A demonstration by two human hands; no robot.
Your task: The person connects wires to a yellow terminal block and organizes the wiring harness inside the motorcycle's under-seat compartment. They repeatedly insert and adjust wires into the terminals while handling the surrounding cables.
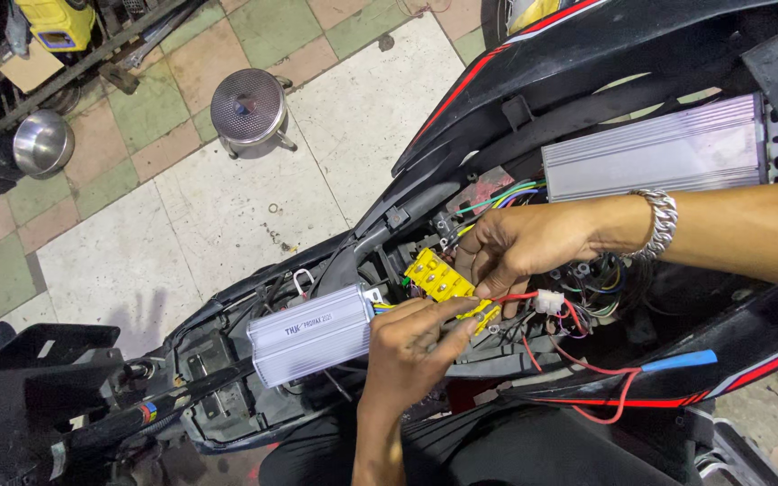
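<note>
- My left hand (411, 346) comes up from the lower edge of the view, fingers pinched on the lower end of the yellow connector block (443, 281).
- My right hand (520, 247) reaches in from the right, a metal bracelet (661, 223) at its wrist; its fingertips grip the upper right side of the same yellow connector block, just above my left fingers.
- The yellow connector block sits between both hands, over the open body of the scooter (533, 99).
- A red wire (601, 373) runs from under my right hand to a small white plug (548, 301), then loops down to the right.
- Immediately left of my left hand lies a small ribbed silver controller box (310, 335).
- Beyond my right hand, a larger ribbed silver controller box (655, 148) rests in the scooter frame.
- Farther out, up and left on the tiled floor (227, 207), stand a round metal pot (247, 108) and a steel bowl (42, 142).
</note>
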